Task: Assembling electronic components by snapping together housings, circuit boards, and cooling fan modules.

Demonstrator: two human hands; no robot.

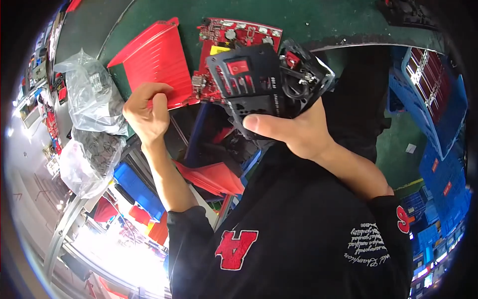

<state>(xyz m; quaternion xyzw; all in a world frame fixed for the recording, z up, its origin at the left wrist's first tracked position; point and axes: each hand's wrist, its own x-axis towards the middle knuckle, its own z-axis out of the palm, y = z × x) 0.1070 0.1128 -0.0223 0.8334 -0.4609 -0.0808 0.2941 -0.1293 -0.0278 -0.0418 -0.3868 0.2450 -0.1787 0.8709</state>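
Observation:
My right hand (294, 132) grips a black plastic panel (254, 82) with a red rocker switch and slots, the thumb lying across its lower part. Against the panel's right side sits another black part (306, 74) with a red switch and dark wires; how the two join is hidden. A red circuit board (239, 31) with capacitors shows behind the panel. My left hand (149, 112) is closed, its fingers curled beside the lower edge of a red ribbed plastic piece (157, 62). Whether anything is in those fingers I cannot make out.
Clear plastic bags (92, 94) holding small parts lie at the left on the green worktop (318, 20). Below them is a blue bin (139, 184). A red bin (214, 179) is beneath the table edge. Blue crates (423, 99) stand at the right.

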